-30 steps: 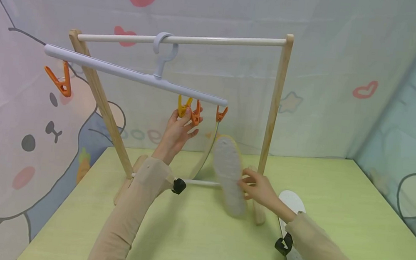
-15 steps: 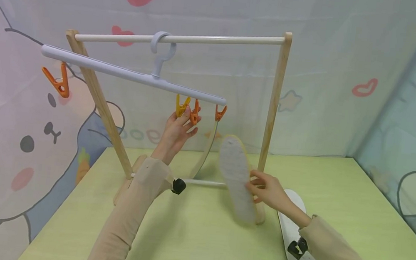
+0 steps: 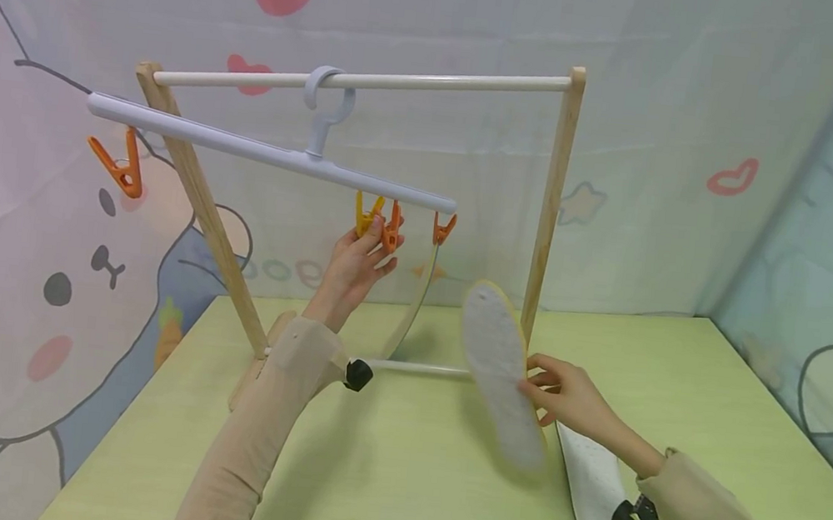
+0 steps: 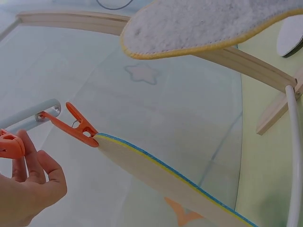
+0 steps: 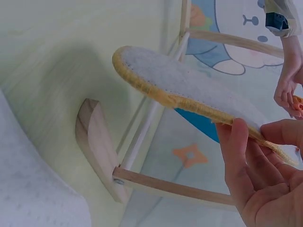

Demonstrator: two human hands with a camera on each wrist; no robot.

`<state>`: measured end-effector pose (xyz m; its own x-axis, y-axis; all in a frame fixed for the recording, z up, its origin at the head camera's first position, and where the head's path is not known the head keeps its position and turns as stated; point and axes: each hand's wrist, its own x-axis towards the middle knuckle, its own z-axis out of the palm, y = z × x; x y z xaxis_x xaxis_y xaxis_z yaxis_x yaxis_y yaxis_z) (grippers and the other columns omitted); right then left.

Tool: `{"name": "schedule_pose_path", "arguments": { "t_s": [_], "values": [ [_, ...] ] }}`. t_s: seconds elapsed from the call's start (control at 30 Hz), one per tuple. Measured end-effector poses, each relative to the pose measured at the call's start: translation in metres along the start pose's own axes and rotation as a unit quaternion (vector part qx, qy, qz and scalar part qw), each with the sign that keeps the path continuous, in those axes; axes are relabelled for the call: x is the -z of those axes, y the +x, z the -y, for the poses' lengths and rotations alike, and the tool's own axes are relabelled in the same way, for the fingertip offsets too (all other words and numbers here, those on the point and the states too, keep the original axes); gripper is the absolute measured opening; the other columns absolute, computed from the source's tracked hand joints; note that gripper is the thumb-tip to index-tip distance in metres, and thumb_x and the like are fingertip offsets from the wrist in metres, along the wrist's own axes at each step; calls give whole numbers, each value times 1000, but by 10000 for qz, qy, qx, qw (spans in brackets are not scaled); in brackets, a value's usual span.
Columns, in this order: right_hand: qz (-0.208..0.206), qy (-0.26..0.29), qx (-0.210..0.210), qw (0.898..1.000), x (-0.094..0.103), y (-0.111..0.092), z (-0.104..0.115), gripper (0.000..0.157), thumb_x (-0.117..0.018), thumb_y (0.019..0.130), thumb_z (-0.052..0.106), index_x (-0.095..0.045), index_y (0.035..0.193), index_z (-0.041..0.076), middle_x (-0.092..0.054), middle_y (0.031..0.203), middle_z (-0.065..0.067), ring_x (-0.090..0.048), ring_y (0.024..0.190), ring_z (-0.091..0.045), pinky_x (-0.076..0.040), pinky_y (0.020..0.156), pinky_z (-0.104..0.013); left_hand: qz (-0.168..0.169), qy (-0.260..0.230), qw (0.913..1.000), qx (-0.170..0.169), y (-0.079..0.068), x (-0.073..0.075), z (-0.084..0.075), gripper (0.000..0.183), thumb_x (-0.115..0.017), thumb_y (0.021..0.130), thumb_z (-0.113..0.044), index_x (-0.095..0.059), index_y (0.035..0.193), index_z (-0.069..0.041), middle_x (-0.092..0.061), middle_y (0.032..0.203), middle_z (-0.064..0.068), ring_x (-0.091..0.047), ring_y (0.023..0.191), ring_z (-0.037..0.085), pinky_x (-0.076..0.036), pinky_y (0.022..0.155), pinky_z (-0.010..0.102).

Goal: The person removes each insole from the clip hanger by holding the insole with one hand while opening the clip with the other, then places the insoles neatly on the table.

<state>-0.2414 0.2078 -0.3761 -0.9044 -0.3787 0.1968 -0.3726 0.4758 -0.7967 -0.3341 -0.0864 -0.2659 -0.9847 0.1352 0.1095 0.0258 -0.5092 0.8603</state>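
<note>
My right hand [image 3: 572,399] pinches a pale fuzzy insole [image 3: 494,351] with yellow edging by its side edge, its toe end tilted up. In the right wrist view the thumb and fingers clasp that edge. My left hand [image 3: 355,271] is raised under the hanger [image 3: 261,149], fingers curled round an orange clip [image 3: 392,228]. A yellow clip [image 3: 364,213] hangs right beside it, near the thumb. Another orange clip [image 3: 443,227] at the hanger's lower end grips a second insole [image 4: 156,170], seen edge-on with blue and yellow trim.
A wooden rack with a white top bar [image 3: 441,84] carries the tilted hanger. One more orange clip [image 3: 123,165] hangs at its raised left end. More insoles [image 3: 594,486] lie stacked on the green table [image 3: 394,492], partly behind the right arm.
My right hand has drawn the insole to the right and slightly down, away from the hanging insole. The left hand keeps its place at the clips.
</note>
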Motion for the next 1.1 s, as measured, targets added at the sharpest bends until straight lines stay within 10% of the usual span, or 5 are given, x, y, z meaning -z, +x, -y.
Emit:
{"name": "schedule_pose_path", "arguments": {
  "t_s": [1.1],
  "values": [
    [569, 13, -699, 9959, 37, -49, -25, 26, -54, 89, 21, -50, 103, -1, -65, 78, -12, -59, 58, -9, -50, 44, -32, 8, 22, 10000, 55, -2, -2, 0, 16, -48, 90, -29, -49, 96, -15, -65, 94, -7, -58, 84, 10, -39, 74, 28]
  ]
}}
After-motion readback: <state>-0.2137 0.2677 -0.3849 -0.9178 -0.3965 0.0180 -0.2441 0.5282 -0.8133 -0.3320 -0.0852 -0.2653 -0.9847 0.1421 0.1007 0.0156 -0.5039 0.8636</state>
